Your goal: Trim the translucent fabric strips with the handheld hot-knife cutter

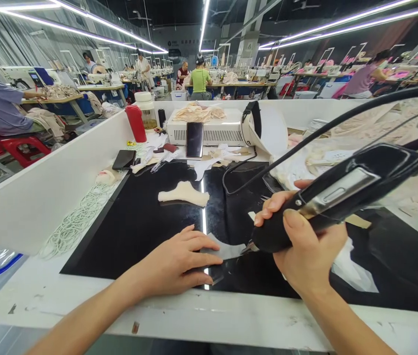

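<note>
My left hand (184, 259) lies flat on the black mat (138, 236), fingers stretched out. Its fingertips rest on a thin, pale grey curved piece (227, 250) that looks like fabric. My right hand (310, 251) is wrapped round a black corded electric hand cutter (342, 185) with a silver lever on its body. The cutter's narrow metal tip touches the right end of the grey piece. Farther up the mat lies a cream, padded-looking curved piece (183, 194), apart from both hands.
Pale green cord (79, 217) is heaped on the left. Behind the mat stand a phone (194, 139), a white machine box (212, 125) and a red cup (135, 123). The cutter's black cable (320, 130) arches across the right, near plastic-wrapped material (371, 130). People sit at sewing tables beyond.
</note>
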The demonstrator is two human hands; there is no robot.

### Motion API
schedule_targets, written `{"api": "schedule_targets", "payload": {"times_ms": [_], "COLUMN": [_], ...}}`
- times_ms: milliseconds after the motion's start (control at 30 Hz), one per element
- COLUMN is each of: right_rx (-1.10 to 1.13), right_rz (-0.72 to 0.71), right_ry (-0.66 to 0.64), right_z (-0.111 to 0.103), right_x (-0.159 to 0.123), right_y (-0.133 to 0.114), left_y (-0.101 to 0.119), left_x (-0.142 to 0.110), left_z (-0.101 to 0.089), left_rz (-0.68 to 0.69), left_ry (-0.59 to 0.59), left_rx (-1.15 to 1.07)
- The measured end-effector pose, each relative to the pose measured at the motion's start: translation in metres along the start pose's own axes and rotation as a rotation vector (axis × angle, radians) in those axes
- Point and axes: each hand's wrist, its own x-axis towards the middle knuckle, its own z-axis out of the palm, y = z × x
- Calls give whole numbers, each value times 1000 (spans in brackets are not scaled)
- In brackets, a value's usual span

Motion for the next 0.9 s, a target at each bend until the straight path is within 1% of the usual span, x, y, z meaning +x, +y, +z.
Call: {"api": "schedule_targets", "payload": {"times_ms": [200, 367, 433, 500, 567, 667, 733, 800, 900], "right_rx": [-32, -2, 11, 22, 20, -56, -145, -228, -281], "right_rz": [20, 34, 25, 22, 33, 45, 35, 13, 2], "right_ry": [-18, -36, -36, -37, -36, -18, -7, -11, -65], "right_z": [0, -2, -2, -2, -1, -3, -5, -8, -13], "right_x": [-1, 0, 0, 1, 1, 4, 6, 9, 14], "right_y": [1, 2, 1, 0, -1, 0, 1, 3, 4], "left_y": [-1, -1, -3, -5, -8, -12, -13, -12, -9], "left_x": [-1, -3, -4, -6, -8, -6, -3, 2, 11], "left_z": [0, -2, -3, -3, -2, 1, 3, 4, 4], "left_rz": [-3, 5, 8, -6, -60, -191, -265, -315, -363], "left_ry": [4, 10, 25, 69, 141, 239, 260, 255, 253], "left_rx": [3, -9, -32, -62, -82, -65, -38, -22, -30]}}
